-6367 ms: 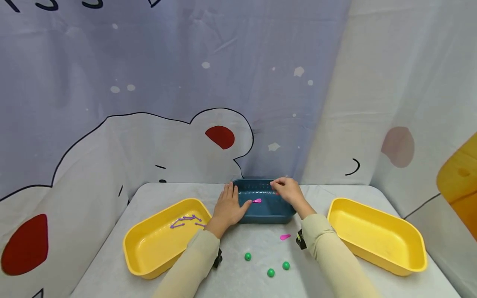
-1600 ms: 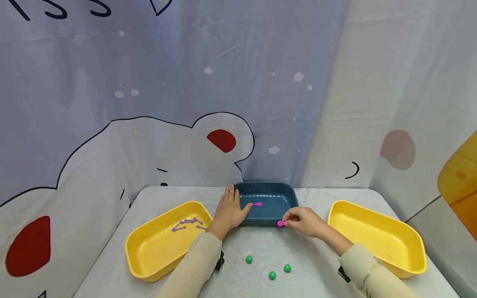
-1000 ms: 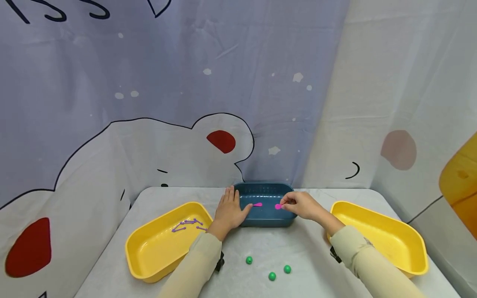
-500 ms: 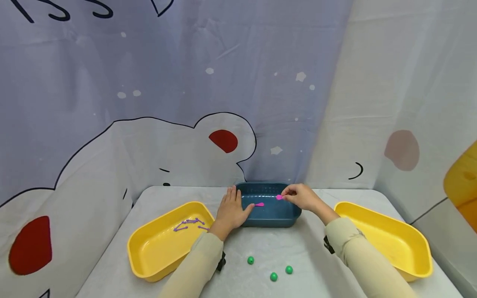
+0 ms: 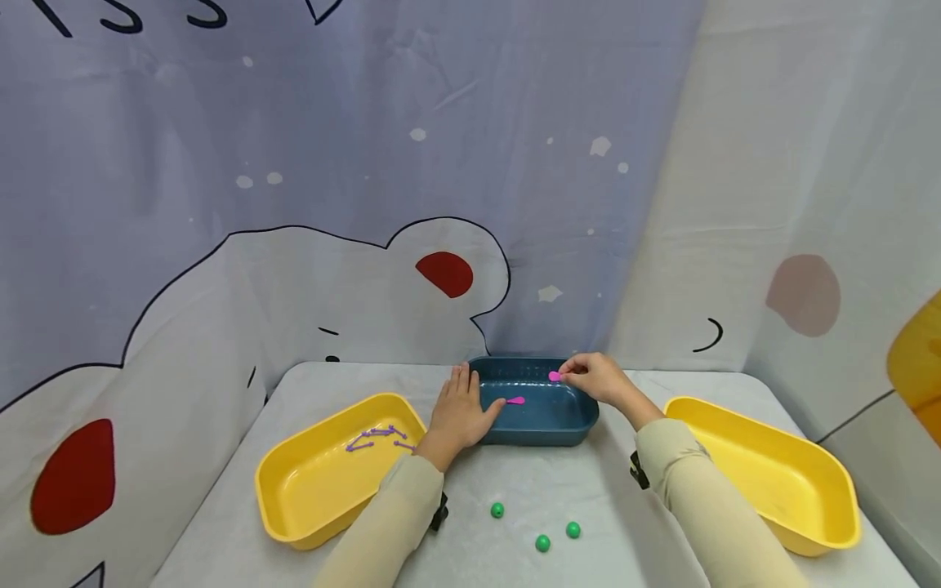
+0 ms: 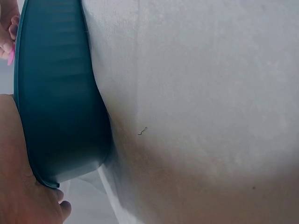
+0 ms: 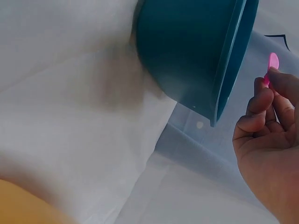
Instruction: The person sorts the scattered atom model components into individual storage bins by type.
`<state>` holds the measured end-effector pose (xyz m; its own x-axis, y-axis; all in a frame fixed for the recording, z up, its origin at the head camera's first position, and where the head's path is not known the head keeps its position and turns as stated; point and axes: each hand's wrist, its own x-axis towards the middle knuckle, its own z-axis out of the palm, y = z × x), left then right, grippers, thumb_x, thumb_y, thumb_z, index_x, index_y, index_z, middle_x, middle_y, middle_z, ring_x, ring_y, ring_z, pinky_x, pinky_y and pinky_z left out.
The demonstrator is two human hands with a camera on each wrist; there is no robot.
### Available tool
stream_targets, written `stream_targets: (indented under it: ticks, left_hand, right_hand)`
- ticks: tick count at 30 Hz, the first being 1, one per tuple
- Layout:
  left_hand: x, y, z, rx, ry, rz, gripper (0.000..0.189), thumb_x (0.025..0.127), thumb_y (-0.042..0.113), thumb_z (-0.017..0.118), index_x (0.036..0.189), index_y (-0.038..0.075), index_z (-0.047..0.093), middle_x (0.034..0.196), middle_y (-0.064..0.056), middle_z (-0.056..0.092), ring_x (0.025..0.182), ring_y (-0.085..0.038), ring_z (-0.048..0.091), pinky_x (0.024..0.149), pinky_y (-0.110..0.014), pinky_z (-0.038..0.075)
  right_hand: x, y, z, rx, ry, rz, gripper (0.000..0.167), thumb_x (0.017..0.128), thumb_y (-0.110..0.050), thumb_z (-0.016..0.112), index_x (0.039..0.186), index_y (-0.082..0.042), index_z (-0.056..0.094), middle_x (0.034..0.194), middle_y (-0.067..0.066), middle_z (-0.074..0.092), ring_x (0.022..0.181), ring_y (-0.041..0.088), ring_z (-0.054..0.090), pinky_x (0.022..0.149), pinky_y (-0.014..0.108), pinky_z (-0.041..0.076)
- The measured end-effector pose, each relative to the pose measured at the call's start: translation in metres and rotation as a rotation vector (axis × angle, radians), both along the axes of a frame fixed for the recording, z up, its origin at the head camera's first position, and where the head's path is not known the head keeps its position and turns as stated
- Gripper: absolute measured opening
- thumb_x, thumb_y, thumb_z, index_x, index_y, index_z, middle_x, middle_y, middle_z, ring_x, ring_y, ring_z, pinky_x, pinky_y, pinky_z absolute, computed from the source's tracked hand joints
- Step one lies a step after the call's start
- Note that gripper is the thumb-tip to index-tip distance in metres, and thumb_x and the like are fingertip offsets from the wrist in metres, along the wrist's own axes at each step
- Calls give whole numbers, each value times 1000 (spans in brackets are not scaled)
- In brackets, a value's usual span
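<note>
My left hand (image 5: 461,414) lies with straight fingers over the left end of a dark teal basin (image 5: 531,437), its thumb extended over the inside. A small pink piece with an oval head and a narrow tail (image 5: 517,400) shows in the basin, right at the thumb tip. Between thumb and forefinger, my right hand (image 5: 599,379) pinches a similar pink piece (image 5: 555,376) over the basin's back right part. In the right wrist view this held pink piece (image 7: 273,60) sticks up above the fingertips, level with the rim; its lower end is hidden in the pinch.
A yellow tub (image 5: 294,514) on the left contains several thin purple sticks with knobbed ends (image 5: 360,441). Another yellow tub (image 5: 779,478) stands on the right, partly behind the right sleeve. Green beads (image 5: 542,543) lie in front on the white-covered table (image 5: 478,555). A printed curtain rises behind.
The right hand has picked up the pink piece that lay on the table and carried it over the basin, then toward the back. The left hand has stayed on the basin.
</note>
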<state>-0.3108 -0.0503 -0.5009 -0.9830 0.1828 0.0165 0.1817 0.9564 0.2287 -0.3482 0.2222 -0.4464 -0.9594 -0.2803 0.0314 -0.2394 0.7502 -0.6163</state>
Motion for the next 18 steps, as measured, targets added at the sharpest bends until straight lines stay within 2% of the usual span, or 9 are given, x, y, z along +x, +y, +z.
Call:
stream_targets:
  ticks: [10, 14, 18]
  left_hand:
    - [-2, 2, -3, 5, 3, 1, 89, 101, 69, 30, 161, 4, 21, 170, -14, 7, 158, -30, 4, 127, -46, 13]
    - [-2, 1, -2, 8, 3, 4, 89, 101, 69, 31, 162, 5, 20, 170, -14, 7, 158, -29, 4, 127, -46, 12]
    - [-1, 0, -1, 5, -2, 2, 89, 101, 70, 30, 162, 5, 20, 170, -14, 6, 158, -30, 5, 127, -46, 13]
  right_hand:
    - [1, -1, 0, -53, 25, -28, 18, 99, -20, 67, 108, -6, 73, 106, 10, 73, 96, 25, 64, 88, 43, 54]
    - [10, -1, 2, -147, -17, -15, 21, 99, -24, 67, 114, -10, 72, 111, 9, 71, 100, 24, 64, 90, 39, 56]
    - [26, 0, 4, -218, -55, 22, 26, 99, -27, 68, 120, -11, 70, 115, 7, 70, 103, 23, 63, 94, 38, 56]
